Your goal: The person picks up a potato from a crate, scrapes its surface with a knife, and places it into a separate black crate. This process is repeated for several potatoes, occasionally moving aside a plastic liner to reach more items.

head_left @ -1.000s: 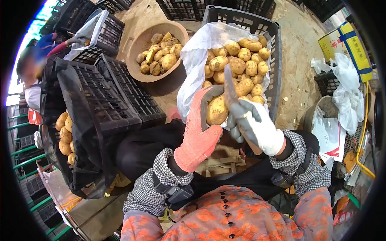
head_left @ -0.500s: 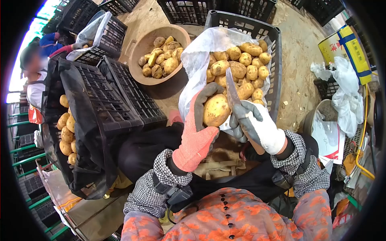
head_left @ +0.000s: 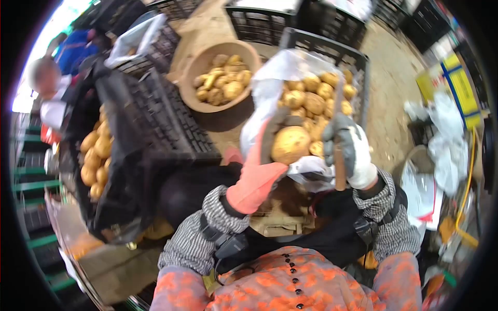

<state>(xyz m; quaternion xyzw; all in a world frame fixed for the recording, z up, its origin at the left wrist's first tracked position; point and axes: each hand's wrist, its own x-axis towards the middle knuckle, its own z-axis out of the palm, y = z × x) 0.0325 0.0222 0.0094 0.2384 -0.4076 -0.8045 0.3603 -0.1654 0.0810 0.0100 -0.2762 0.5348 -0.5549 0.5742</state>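
My left hand (head_left: 255, 181), in a pink glove with grey palm and fingers, is closed around a large potato (head_left: 290, 145). In my right hand (head_left: 354, 155), gloved in white and grey, is a knife (head_left: 340, 168) with a wooden handle. Its blurred blade points away from me, to the right of the potato and apart from it. Just beyond both hands, a black crate (head_left: 366, 72) lined with a white plastic sheet (head_left: 259, 111) holds several potatoes (head_left: 315, 103).
A brown tub (head_left: 189, 90) of potatoes and cut pieces stands beyond my left hand. Black crates (head_left: 174, 119) and a dark-lined container of potatoes (head_left: 96, 155) are at left. Plastic bags (head_left: 441, 135) and a yellow box (head_left: 464, 90) lie right. Another person (head_left: 52, 98) is at far left.
The knife has moved right, away from the potato, and its handle now points straight toward me. My left hand still grips the potato. The whole view has shifted slightly.
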